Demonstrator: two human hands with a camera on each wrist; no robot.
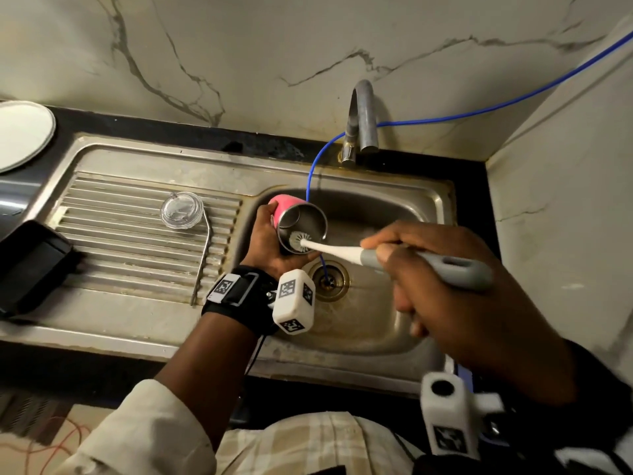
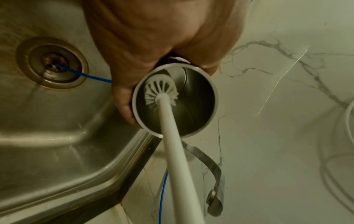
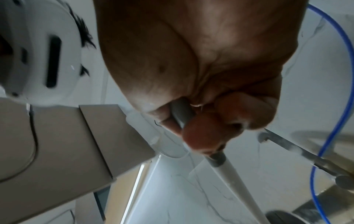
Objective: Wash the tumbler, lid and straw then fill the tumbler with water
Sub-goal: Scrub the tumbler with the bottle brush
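Observation:
My left hand (image 1: 265, 243) grips a pink tumbler (image 1: 286, 205) with a steel inside, tilted on its side over the sink basin (image 1: 370, 323), mouth toward my right. My right hand (image 1: 445, 269) holds the grey handle of a bottle brush (image 1: 342, 251); its white bristle head sits inside the tumbler (image 2: 193, 97), low against the wall. In the right wrist view my fingers (image 3: 203, 136) curl round the brush handle (image 3: 216, 159). A clear lid (image 1: 182, 210) lies on the ribbed drainboard (image 1: 130, 234), with a bent metal straw (image 1: 202, 258) beside it.
A steel tap (image 1: 363, 121) stands behind the basin. A thin blue tube (image 1: 313, 173) runs from the right wall down into the drain (image 1: 329, 277). A white plate (image 1: 20, 132) sits at the far left and a black box (image 1: 30, 265) at the drainboard's left edge.

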